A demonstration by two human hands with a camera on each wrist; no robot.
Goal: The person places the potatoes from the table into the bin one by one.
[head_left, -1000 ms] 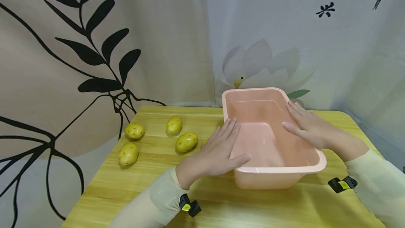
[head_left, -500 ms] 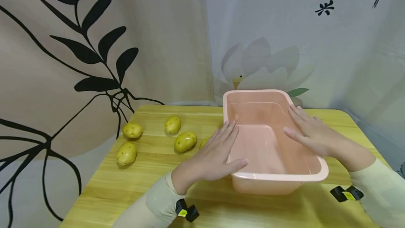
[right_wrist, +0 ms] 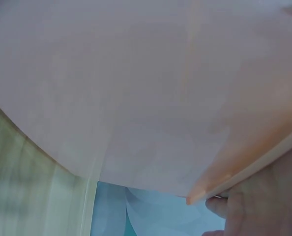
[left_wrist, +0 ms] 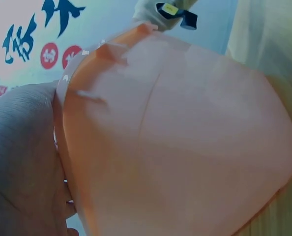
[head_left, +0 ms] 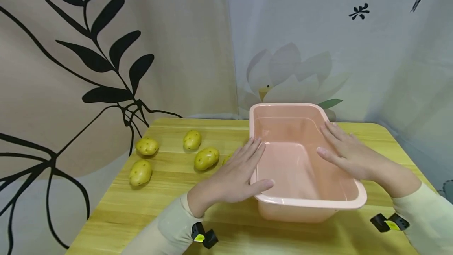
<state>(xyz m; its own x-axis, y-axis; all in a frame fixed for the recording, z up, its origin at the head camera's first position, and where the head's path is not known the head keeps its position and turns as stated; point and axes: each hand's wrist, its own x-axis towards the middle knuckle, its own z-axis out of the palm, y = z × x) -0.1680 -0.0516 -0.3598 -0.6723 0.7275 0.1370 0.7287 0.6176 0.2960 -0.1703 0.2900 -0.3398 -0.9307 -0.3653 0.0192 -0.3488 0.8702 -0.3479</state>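
Observation:
A pink plastic basin (head_left: 293, 211) stands on the wooden table, with nothing inside it. My left hand (head_left: 233, 176) lies across its left rim, fingers straight and thumb over the near corner. On the opposite rim rests my right hand (head_left: 348, 154), its fingers extended along the edge and its thumb pointing inward. The left wrist view shows the basin's outer wall (left_wrist: 185, 132) with the palm at the rim. From the right wrist, the outer wall (right_wrist: 136, 98) fills most of the picture, with fingertips at the rim.
Several yellow potatoes lie on the table left of the basin, among them a potato (head_left: 207, 158) near my left hand and a potato (head_left: 140, 172) by the left edge. Another potato (head_left: 227, 159) is partly hidden behind that hand. A printed curtain (head_left: 198, 50) hangs behind the table (head_left: 141, 215).
The basin has shifted slightly toward me, both hands moving with it on the rims. The potatoes keep their arrangement, while the whole view has drifted a little.

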